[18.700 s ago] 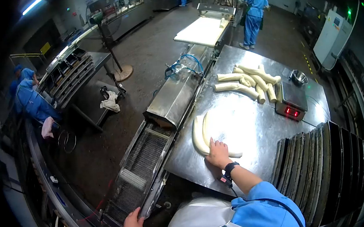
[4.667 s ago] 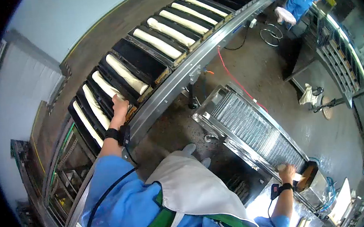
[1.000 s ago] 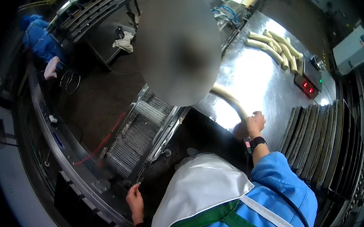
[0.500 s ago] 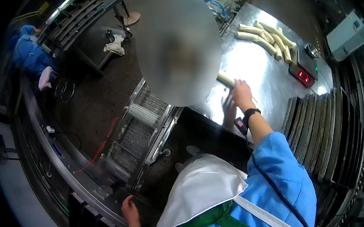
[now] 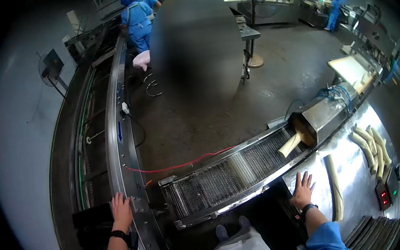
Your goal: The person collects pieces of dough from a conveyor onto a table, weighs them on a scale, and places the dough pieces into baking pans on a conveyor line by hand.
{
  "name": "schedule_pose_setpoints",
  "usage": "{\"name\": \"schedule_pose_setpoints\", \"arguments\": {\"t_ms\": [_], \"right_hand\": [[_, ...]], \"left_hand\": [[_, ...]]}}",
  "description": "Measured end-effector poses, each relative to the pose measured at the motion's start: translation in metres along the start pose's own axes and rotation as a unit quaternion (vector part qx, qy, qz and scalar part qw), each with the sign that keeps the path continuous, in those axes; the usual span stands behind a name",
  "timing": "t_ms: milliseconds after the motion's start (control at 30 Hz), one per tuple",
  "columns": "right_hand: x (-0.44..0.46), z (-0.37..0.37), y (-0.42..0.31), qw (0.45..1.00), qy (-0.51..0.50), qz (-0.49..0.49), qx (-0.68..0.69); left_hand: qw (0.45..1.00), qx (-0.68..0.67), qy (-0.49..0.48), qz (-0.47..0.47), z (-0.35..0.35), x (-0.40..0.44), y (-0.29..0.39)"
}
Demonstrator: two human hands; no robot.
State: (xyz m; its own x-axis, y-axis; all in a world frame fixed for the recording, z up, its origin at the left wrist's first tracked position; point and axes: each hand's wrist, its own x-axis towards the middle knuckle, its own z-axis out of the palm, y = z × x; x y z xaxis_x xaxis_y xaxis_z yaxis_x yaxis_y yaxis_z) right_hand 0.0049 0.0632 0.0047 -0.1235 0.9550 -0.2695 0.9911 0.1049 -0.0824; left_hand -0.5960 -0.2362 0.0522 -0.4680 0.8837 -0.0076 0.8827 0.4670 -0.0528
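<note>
My right hand [image 5: 302,191] is open, fingers spread, over the near edge of the steel table [image 5: 313,174]. Just right of it lies one long pale roll, apparently dough [image 5: 335,189], not held. Farther right on the table is a pile of several similar rolls [image 5: 372,149]. Another pale roll [image 5: 289,145] sticks out of the metal machine's opening [image 5: 306,131] above the mesh conveyor [image 5: 233,174]. My left hand [image 5: 121,213] is open, its fingers stretched out at the steel rail of the long conveyor [image 5: 116,167], beside a black box [image 5: 93,216].
A scale display with red digits [image 5: 384,198] stands at the table's right. Stacked dark trays [image 5: 376,233] are below it. A red cord [image 5: 180,168] runs beside the mesh conveyor. Co-workers in blue [image 5: 138,22] stand far left, another person [image 5: 333,13] far right. A blurred oval hides the middle.
The view has swung left and up. My right hand has come away from the end of a pale roll, which now lies on the table. My left hand is now at the rail.
</note>
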Motion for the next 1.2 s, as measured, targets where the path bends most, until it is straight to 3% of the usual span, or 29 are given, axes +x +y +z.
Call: {"name": "schedule_pose_setpoints", "arguments": {"t_ms": [133, 167, 233, 333, 467, 600, 667, 700, 1200], "right_hand": [[0.011, 0.026, 0.008, 0.998, 0.036, 0.014, -0.042], [0.01, 0.012, 0.001, 0.999, 0.005, 0.025, -0.035], [0.005, -0.002, -0.011, 0.998, -0.032, 0.041, -0.028], [0.012, 0.022, 0.0, 0.999, 0.009, 0.035, -0.004], [0.007, 0.008, -0.011, 0.999, -0.001, 0.042, -0.017], [0.006, -0.006, -0.019, 0.997, -0.049, 0.058, -0.019], [0.01, 0.006, -0.013, 0.997, -0.028, 0.056, -0.038], [0.008, 0.0, -0.017, 0.998, -0.031, 0.056, -0.028], [0.005, -0.006, -0.018, 0.997, -0.015, 0.065, -0.035]], "left_hand": [[0.999, 0.021, -0.04, 0.015, 0.002, 0.016, -0.007], [0.997, 0.019, -0.07, 0.014, 0.001, 0.017, -0.005], [0.999, 0.003, -0.041, 0.016, 0.001, 0.014, -0.003], [0.999, -0.016, 0.006, 0.043, 0.005, 0.012, -0.002], [0.996, -0.033, -0.042, 0.075, -0.003, 0.013, 0.002], [0.993, -0.056, -0.091, 0.042, -0.005, 0.013, 0.002], [0.99, -0.038, -0.13, 0.024, -0.011, 0.016, 0.007], [0.981, 0.072, -0.152, 0.094, -0.032, 0.019, 0.015], [0.975, 0.092, -0.169, 0.109, -0.018, 0.025, 0.002]]}}
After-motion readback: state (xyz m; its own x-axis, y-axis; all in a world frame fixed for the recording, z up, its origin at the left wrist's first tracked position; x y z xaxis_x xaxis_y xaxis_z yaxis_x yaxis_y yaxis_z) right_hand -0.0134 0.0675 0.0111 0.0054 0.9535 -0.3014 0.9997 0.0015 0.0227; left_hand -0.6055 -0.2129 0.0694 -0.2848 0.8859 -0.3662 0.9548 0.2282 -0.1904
